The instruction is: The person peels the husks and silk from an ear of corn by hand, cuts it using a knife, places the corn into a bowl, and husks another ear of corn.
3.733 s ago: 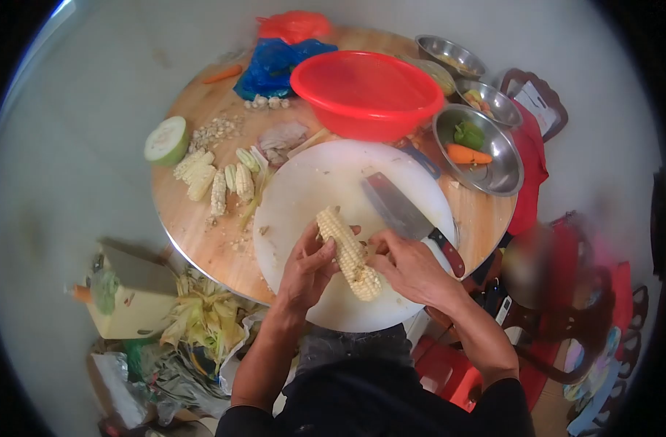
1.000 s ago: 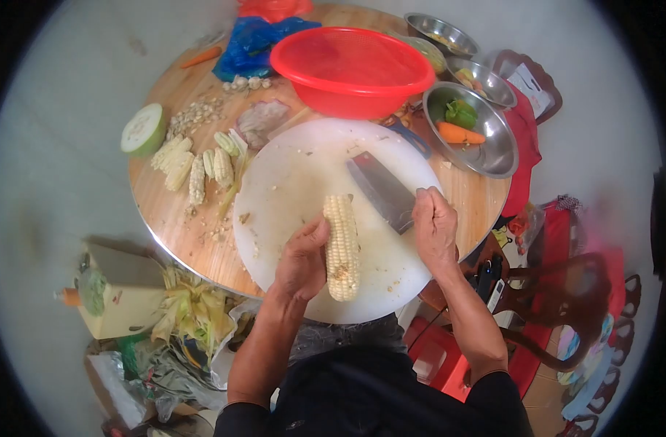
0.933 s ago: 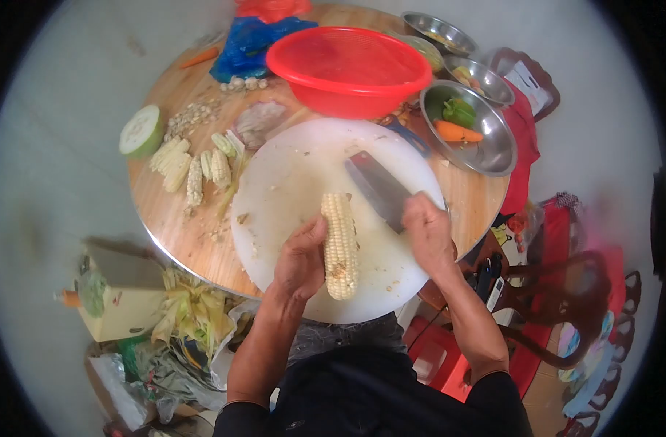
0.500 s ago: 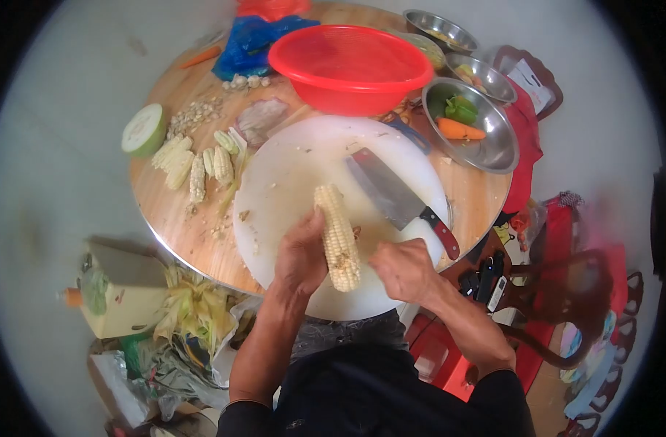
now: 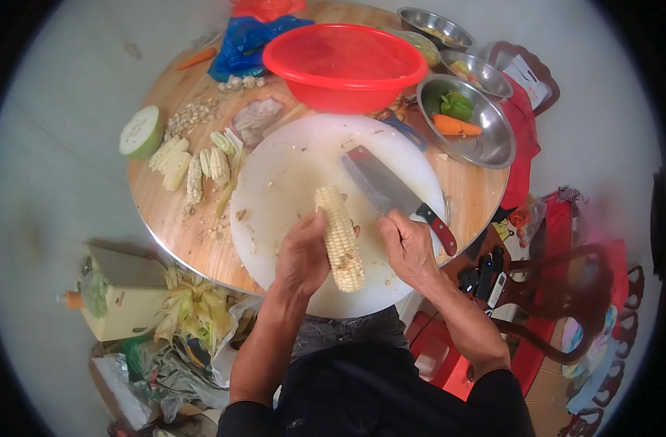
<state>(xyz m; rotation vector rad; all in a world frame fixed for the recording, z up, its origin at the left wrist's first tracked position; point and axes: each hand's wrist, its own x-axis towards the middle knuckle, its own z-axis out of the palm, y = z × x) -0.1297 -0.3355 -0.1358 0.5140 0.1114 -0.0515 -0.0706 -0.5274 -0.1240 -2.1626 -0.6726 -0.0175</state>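
My left hand is wrapped round a peeled corn cob with pale kernels and a brownish patch near its lower end. The cob tilts over a round white cutting board. To the right of the cob is my right hand, its fingers curled in and apart from the corn. Whatever those fingers may hold is hidden. A cleaver with a dark and red handle lies on the board just beyond my right hand. Small corn scraps are scattered on the board.
Behind the board stands a red plastic basin. A steel bowl holds a carrot and green pepper. Left on the wooden table are several corn pieces, a cut gourd and a blue bag.
My right hand has moved up, away from the lower end of the cob, toward the cleaver handle. My left hand still holds the cob in nearly the same place.
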